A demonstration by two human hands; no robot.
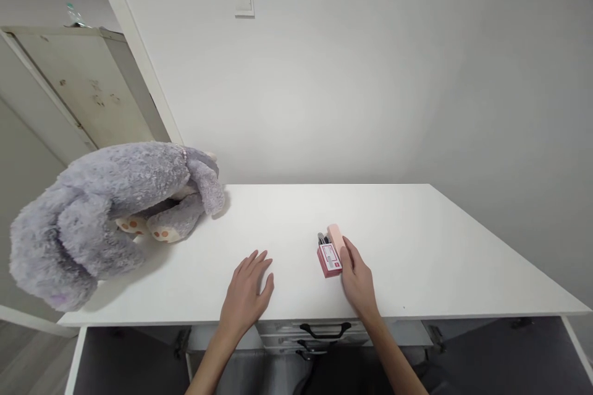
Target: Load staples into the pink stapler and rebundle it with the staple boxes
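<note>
My left hand (pixel 246 292) lies flat on the white table (pixel 417 247), palm down, fingers spread, holding nothing. My right hand (pixel 356 278) rests near the table's front middle, its fingers curled round a pale pink stapler (pixel 335 237). A small red box with a white label (pixel 328 259) lies against the stapler's left side, touching my fingers. A dark metal part shows just behind the box.
A large grey plush toy (pixel 106 210) lies on its side over the table's far left corner. Below the front edge is a drawer unit with black handles (pixel 324 330). A bare wall stands behind, with a cabinet (pixel 88 86) at the far left.
</note>
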